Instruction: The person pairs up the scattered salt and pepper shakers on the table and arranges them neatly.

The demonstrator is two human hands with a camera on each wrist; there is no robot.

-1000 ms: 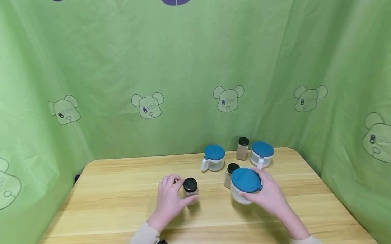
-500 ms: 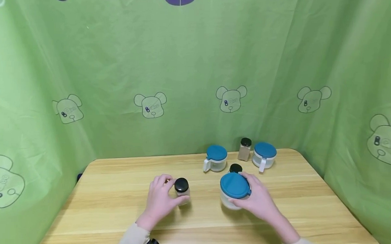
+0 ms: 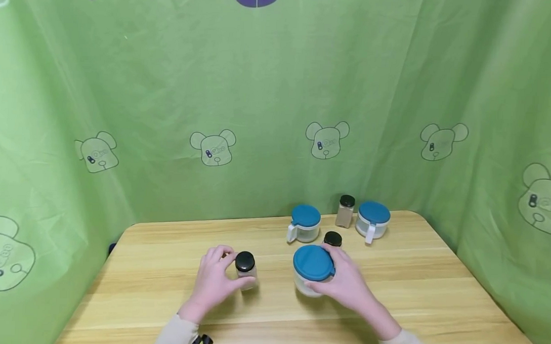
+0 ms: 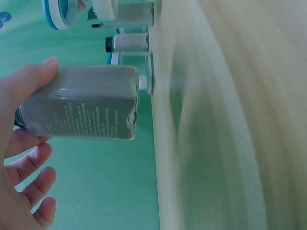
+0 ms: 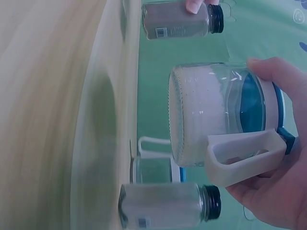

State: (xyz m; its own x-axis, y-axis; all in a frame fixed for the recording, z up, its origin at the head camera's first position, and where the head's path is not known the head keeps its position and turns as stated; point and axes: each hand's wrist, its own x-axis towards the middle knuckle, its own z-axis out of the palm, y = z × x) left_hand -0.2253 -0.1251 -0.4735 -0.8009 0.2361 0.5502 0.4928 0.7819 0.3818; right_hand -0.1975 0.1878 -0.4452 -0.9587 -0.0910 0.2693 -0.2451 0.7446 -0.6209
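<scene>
jars, three; bottles, three; left hand, fingers round one bottle; right hand, fingers round one jar

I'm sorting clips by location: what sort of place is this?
Perhaps a makeshift indoor filming booth: a cartoon-print green curtain hangs behind and beside a wood-grain table, with blue-lidded jars and black-capped bottles on or above it.

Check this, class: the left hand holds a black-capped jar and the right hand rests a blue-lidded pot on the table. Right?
Not quite: the right wrist view shows the right hand holding the blue-lidded pot above the table, not resting it there.
</scene>
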